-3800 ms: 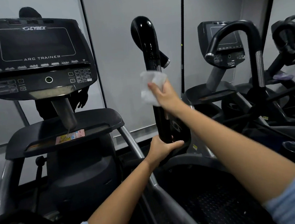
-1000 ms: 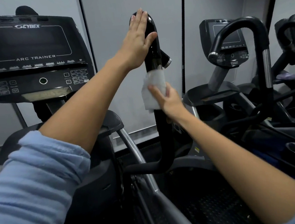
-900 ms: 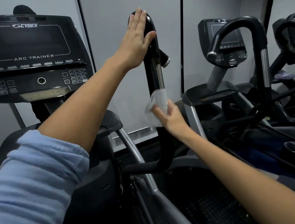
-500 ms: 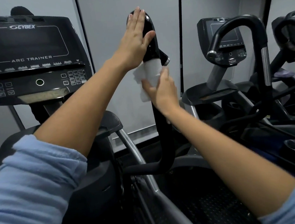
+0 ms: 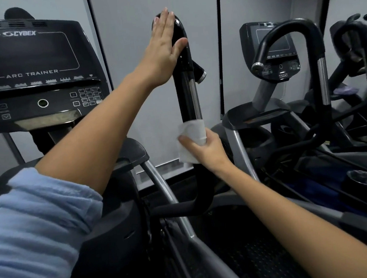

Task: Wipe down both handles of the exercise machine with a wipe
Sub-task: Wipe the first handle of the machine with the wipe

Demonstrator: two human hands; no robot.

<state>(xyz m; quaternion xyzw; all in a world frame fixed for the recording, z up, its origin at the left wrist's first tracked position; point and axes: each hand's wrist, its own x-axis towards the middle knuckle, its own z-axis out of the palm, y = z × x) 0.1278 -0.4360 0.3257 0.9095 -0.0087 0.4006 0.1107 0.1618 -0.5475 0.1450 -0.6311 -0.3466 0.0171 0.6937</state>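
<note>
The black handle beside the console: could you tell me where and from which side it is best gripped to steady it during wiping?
Probably the curved top of the black handle, from the console side. The left hand rests flat there already, clear of the upright shaft below, where the right hand wraps the wipe.

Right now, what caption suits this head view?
Left hand steadies the handle while right hand wipes it with a wipe.
</note>
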